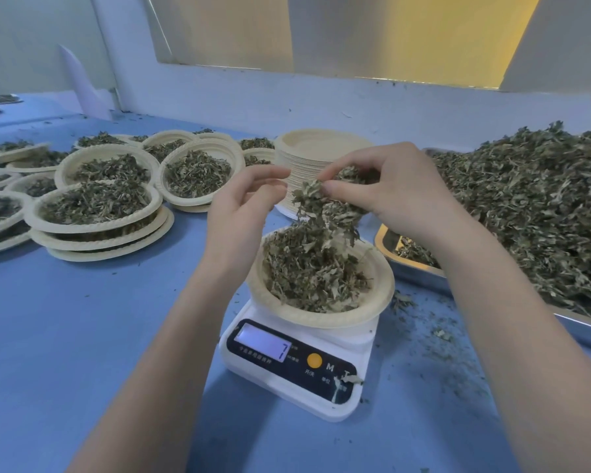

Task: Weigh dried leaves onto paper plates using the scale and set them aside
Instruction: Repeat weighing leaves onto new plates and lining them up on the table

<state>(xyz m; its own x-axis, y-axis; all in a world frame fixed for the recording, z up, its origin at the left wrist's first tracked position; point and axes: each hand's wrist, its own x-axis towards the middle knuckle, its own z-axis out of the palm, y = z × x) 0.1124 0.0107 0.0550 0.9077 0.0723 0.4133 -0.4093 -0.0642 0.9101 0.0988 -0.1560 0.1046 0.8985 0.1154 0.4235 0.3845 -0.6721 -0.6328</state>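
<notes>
A white digital scale [297, 367] stands on the blue table, its display showing 7. On it sits a paper plate [362, 312] heaped with dried leaves [307, 271]. Just above the plate my right hand [386, 189] holds a clump of dried leaves [325, 203], from which strands hang down to the heap. My left hand [243, 203] hovers beside the clump with relaxed, slightly bent fingers and holds nothing.
A metal tray [413, 271] at the right carries a big pile of dried leaves [533, 206]. A stack of empty paper plates [311, 155] stands behind the scale. Several filled plates [96, 199], some stacked, cover the left. Leaf crumbs litter the table at the right.
</notes>
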